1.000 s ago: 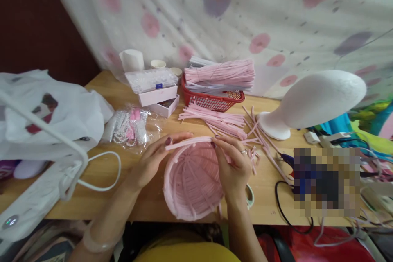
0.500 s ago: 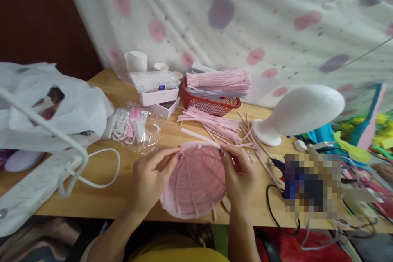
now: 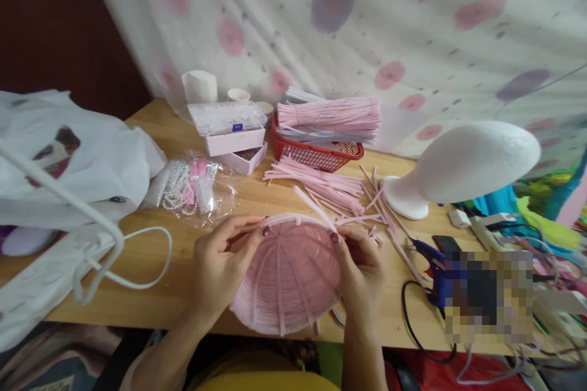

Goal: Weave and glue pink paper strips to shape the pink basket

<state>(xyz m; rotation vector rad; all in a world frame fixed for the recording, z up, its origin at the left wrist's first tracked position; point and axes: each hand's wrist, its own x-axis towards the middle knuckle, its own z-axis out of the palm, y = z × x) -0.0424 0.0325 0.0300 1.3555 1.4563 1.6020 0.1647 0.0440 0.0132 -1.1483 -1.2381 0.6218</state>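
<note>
Head view: pink woven bowl [image 3: 287,278] is gripped at the desk [image 3: 151,275] front edge by left hand [image 3: 220,266] and right hand [image 3: 364,263]. Loose rim strip [image 3: 298,220] may likely spring free if pinch pressure is relaxed.

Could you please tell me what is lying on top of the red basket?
A bundle of pink strips lies across the red basket, with greyish strips beneath; the basket's inside is mostly covered.

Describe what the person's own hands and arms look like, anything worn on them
Both forearms are bare, with no sleeves or watch in view. The left hand and right hand have dark maroon polished nails. No ring can be made out at this moment. A yellow top shows at the bottom edge.
</note>
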